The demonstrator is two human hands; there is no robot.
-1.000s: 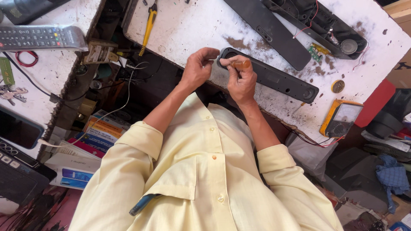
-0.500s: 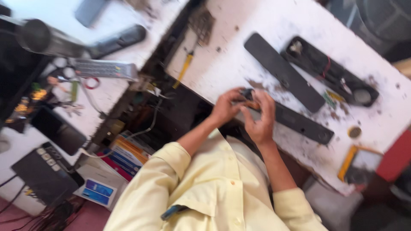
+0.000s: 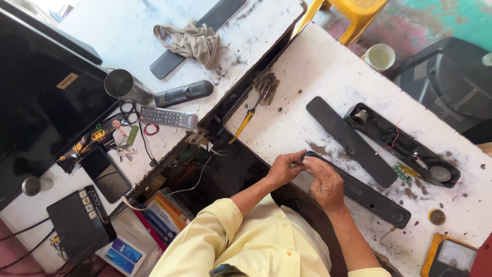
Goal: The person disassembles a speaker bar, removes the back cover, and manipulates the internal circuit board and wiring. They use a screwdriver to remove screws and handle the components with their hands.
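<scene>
Both hands meet at the near end of a long black speaker bar [image 3: 366, 194] lying diagonally on the white worktable [image 3: 318, 77]. Left hand [image 3: 283, 168]: fingers curled, tips pinched at the bar's end (what they pinch is too small to tell). Right hand [image 3: 324, 180]: fingers folded over the same end, thumb toward the left fingertips; bar runs out from under the palm. Just beyond lie a flat black panel [image 3: 348, 141] and an opened black housing [image 3: 402, 145]. Yellow-handled screwdriver [image 3: 242, 125] well to the left.
</scene>
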